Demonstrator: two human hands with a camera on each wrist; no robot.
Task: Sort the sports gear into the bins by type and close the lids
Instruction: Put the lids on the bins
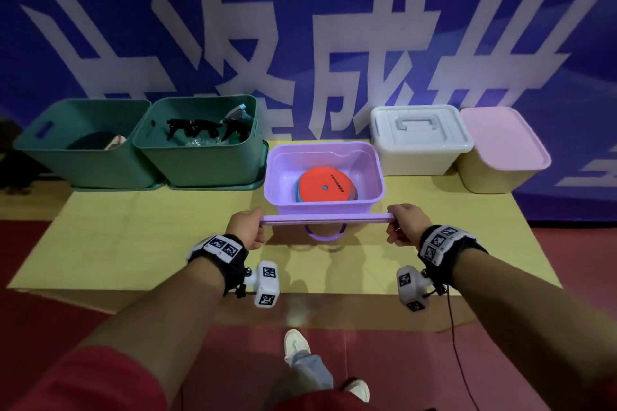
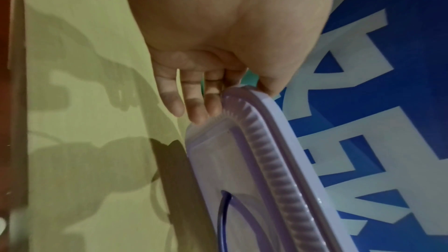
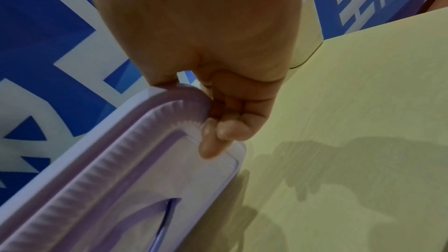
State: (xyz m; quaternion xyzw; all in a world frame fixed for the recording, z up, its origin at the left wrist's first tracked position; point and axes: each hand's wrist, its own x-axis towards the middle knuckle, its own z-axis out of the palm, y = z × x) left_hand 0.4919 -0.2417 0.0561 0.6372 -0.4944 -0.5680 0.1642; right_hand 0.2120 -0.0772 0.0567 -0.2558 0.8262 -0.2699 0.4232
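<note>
Lid-closing step. The left hand (image 1: 246, 227) and right hand (image 1: 408, 223) hold the purple lid (image 1: 327, 218) by its ends at frame centre, fingers (image 2: 194, 110) clamped beneath, thumbs above, just in front of the open purple bin (image 1: 325, 203) holding orange discs (image 1: 324, 188). Next, probably: carry it forward, align it, press down. Five bins on the bench (image 1: 133, 243): two green open, one purple, two lidded.

Five bins (image 1: 325, 173) (two green), one loose purple lid (image 1: 327, 218), two hands (image 1: 245, 227).
</note>
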